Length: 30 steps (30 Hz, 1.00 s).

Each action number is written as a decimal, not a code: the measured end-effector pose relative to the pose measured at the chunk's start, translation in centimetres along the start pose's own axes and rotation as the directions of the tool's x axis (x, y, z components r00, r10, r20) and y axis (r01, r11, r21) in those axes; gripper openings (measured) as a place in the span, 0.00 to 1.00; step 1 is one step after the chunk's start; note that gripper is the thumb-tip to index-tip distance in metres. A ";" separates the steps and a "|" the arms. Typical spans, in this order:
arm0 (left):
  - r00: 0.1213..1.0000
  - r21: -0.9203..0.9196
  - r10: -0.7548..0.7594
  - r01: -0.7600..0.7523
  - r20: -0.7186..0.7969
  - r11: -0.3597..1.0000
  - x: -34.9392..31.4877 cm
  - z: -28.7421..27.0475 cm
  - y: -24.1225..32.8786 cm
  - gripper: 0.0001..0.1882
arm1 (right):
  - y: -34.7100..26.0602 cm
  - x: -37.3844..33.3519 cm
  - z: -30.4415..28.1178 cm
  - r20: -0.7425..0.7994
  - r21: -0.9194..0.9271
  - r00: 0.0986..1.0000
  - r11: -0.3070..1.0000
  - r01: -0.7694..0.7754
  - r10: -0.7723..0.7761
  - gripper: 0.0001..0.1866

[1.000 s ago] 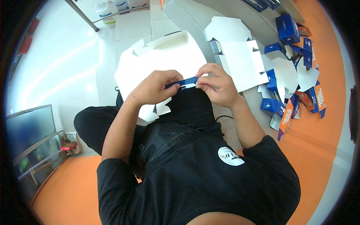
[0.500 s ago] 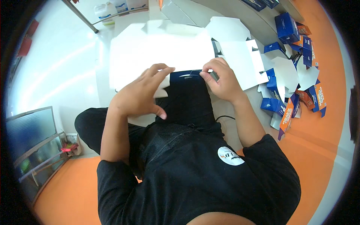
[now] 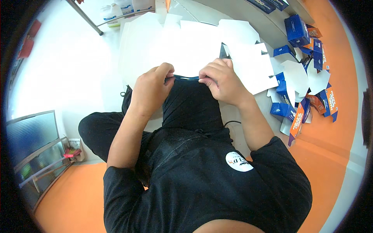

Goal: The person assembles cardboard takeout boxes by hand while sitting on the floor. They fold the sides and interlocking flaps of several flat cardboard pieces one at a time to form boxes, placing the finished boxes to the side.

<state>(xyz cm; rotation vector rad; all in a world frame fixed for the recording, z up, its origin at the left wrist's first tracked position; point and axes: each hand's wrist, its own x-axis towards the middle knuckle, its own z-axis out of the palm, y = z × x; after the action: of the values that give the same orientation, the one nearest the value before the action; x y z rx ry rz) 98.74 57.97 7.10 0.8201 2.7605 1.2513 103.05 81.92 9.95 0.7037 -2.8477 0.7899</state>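
Note:
A flat cardboard box blank (image 3: 182,50), white on the side facing up, lies in front of my knees. Along its near edge runs a narrow strip of its dark blue outer face, just above my black trouser leg. My left hand (image 3: 151,87) pinches that edge at its left part. The thumb and bent fingers of my right hand (image 3: 223,80) close on the same edge further right. Beside it on the right lies another white box blank (image 3: 248,58), with notched flaps. The fingertips partly hide the pinched edge.
Blue and orange cartons, some of them flattened, are heaped at the right, among them a closed blue box (image 3: 297,30). A metal rail (image 3: 85,17) and white jugs (image 3: 112,13) stand at the far left. A glass-panelled frame (image 3: 33,136) is at the left.
My left hand has gone from spread fingers to a pinch on the near edge. The right hand shifted slightly left. The blue face at that edge has narrowed to a thin strip.

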 end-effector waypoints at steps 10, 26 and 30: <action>0.976 0.223 0.201 -0.179 -0.079 0.958 -0.1 1.4 -0.8 0.02 | -0.3 -0.2 1.8 -0.020 0.018 1.000 1.000 0.011 -0.010 0.06; 0.984 0.087 0.043 -0.028 -0.174 0.996 -1.3 5.0 1.8 0.18 | 0.2 0.2 2.6 -0.141 -0.042 0.988 0.997 -0.069 0.063 0.08; 0.974 0.097 0.135 -0.119 -0.182 0.988 -1.4 6.1 1.3 0.31 | -1.8 0.6 3.2 -0.144 0.058 0.974 0.984 -0.170 0.176 0.12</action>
<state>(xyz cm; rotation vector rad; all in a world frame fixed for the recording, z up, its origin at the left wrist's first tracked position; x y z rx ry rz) 101.84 62.30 3.59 0.9461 2.9715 1.3030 103.41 78.67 8.21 0.3860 -2.7897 0.8929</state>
